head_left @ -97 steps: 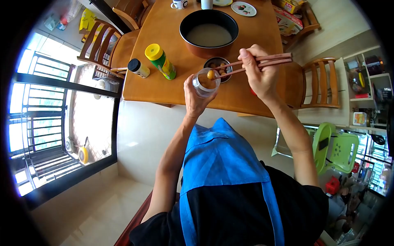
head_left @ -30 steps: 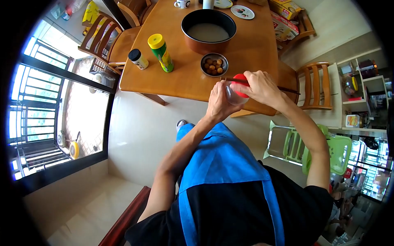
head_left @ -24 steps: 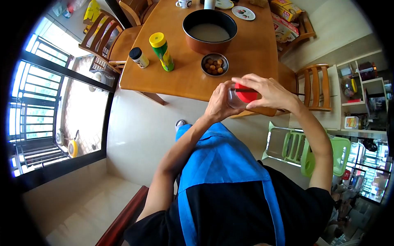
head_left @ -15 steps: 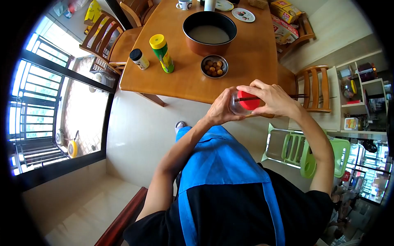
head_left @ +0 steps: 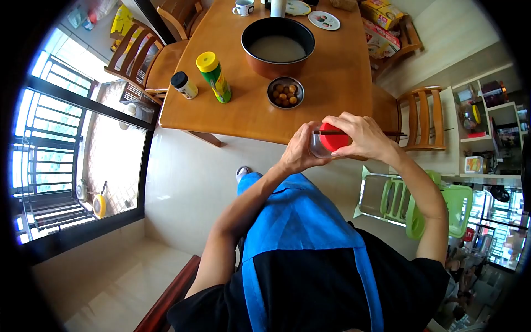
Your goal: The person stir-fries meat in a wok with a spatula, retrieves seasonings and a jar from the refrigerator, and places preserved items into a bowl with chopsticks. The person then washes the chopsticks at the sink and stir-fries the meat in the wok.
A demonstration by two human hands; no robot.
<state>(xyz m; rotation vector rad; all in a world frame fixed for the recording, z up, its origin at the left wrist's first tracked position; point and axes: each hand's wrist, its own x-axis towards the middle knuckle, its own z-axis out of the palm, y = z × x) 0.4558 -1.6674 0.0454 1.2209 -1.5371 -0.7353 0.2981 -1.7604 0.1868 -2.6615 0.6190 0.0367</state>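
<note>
In front of the table edge, my left hand (head_left: 299, 149) is wrapped round the body of a clear jar (head_left: 316, 146). The jar is tilted, with its red lid (head_left: 335, 141) facing right. My right hand (head_left: 366, 136) grips that lid, fingers over its top and thumb below. Thin dark chopsticks (head_left: 329, 132) lie across the lid under the right fingers, and their other end sticks out past the wrist. The jar's contents cannot be made out. Just beyond on the table is a metal bowl (head_left: 301, 96) of round brown balls (head_left: 285, 95).
A large pot (head_left: 272, 66) with cloudy liquid stands behind the bowl. To its left are a green canister with a yellow lid (head_left: 215, 77) and a black-capped bottle (head_left: 185, 86). Plates (head_left: 324, 21) and a mug (head_left: 243, 7) sit farther back. Wooden chairs (head_left: 425, 119) flank the table.
Both hands keep hold of the jar and lid. The right hand has shifted slightly on the lid, and the chopsticks lie a little more level. The whole view has moved slightly.
</note>
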